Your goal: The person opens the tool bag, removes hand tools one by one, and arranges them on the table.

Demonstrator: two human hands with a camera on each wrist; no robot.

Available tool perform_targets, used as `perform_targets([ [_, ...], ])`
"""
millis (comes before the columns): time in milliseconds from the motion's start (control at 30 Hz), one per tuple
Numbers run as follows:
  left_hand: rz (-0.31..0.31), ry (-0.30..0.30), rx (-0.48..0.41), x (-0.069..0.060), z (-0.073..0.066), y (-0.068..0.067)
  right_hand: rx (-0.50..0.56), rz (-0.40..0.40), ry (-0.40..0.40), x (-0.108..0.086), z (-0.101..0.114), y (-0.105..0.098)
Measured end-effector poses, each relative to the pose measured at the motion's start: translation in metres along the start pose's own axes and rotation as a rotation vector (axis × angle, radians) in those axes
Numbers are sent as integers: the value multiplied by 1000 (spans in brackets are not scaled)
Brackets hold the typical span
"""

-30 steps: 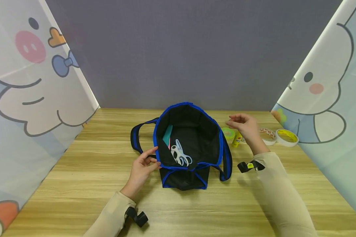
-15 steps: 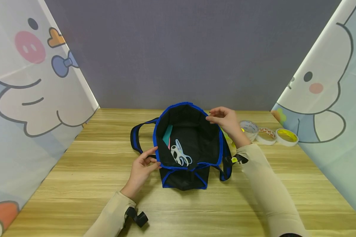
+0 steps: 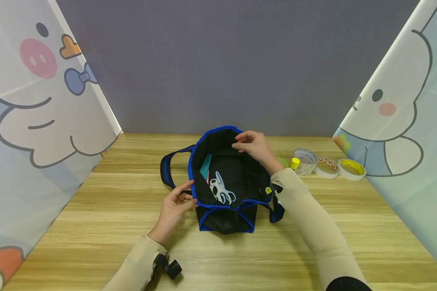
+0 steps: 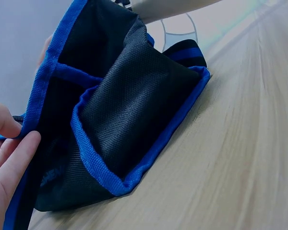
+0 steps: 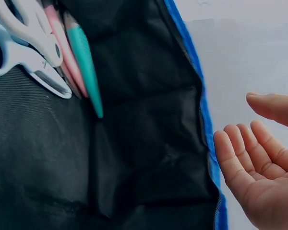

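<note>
Left wrist: woven black bag point(image 4: 134, 96)

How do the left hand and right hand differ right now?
The left hand pinches the rim of the bag between thumb and fingers; the right hand holds nothing, its thumb apart from its fingers. The left hand is at the bag's near left edge; in the head view, the right hand appears over the bag's far right side. Both are bare, with beige sleeves.
</note>
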State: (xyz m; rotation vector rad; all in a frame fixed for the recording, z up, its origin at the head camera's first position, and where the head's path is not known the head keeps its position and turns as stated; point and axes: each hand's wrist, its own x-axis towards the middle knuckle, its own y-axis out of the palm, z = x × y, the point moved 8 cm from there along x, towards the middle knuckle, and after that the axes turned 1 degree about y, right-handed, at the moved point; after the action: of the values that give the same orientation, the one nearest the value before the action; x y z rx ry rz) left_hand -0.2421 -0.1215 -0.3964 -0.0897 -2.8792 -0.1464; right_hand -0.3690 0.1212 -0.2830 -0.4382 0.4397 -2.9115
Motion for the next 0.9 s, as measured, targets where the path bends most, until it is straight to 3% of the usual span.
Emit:
perform_targets([
  [267, 5, 8, 0, 0, 0, 0, -69, 62, 85, 16, -20, 28],
  [500, 1, 4, 3, 1, 1, 0, -171, 140, 105, 21, -34, 57],
  [633, 5, 0, -1, 1, 2, 0, -160, 177, 153, 19, -43, 71],
  [900, 6, 3, -7, 0, 3, 0, -33, 240, 343, 14, -69, 89],
])
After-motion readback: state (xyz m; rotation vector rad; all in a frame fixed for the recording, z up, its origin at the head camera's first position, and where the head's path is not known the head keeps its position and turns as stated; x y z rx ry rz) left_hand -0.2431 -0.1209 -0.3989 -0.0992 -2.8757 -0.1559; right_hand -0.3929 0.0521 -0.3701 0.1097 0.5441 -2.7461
